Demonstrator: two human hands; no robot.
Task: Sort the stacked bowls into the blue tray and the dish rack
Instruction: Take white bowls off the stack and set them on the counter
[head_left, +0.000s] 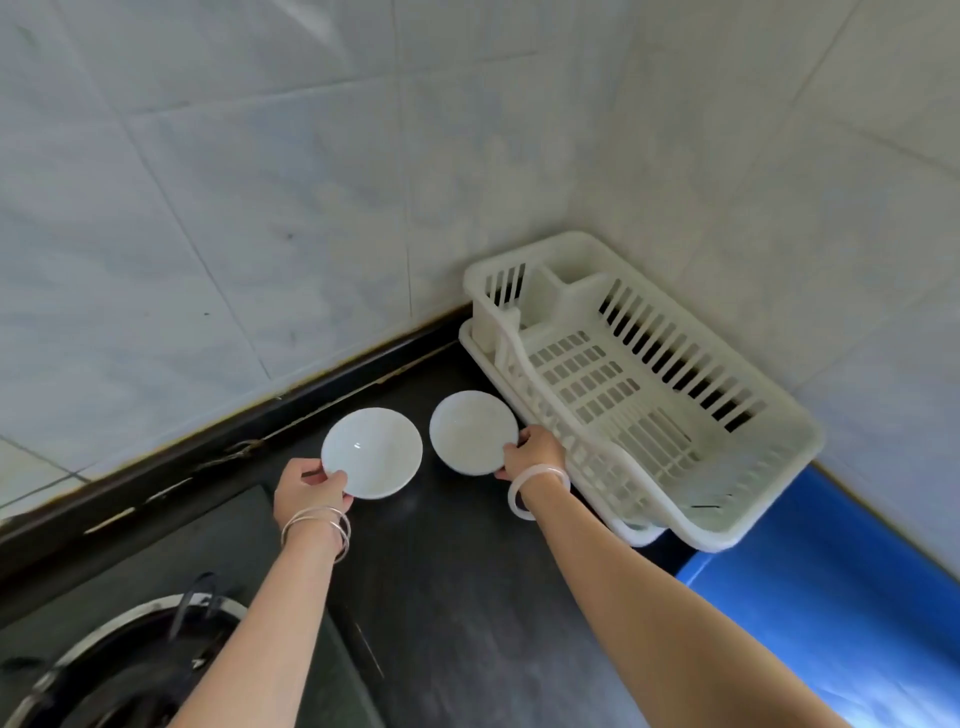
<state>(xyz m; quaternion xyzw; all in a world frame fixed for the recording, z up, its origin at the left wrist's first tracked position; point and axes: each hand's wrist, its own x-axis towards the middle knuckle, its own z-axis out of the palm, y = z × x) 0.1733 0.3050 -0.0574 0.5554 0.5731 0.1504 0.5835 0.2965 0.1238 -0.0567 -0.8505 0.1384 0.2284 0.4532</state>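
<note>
Two white bowls sit side by side over the dark counter. My left hand grips the near rim of the left bowl. My right hand grips the right rim of the right bowl. I cannot tell whether the bowls rest on the counter or are lifted. The white plastic dish rack stands empty in the corner, just right of the right bowl. The blue tray lies at the lower right, partly under the rack's near end and my right forearm.
Tiled walls meet in a corner behind the rack. A gas stove with a round burner ring fills the lower left. A raised dark ledge runs along the back of the counter.
</note>
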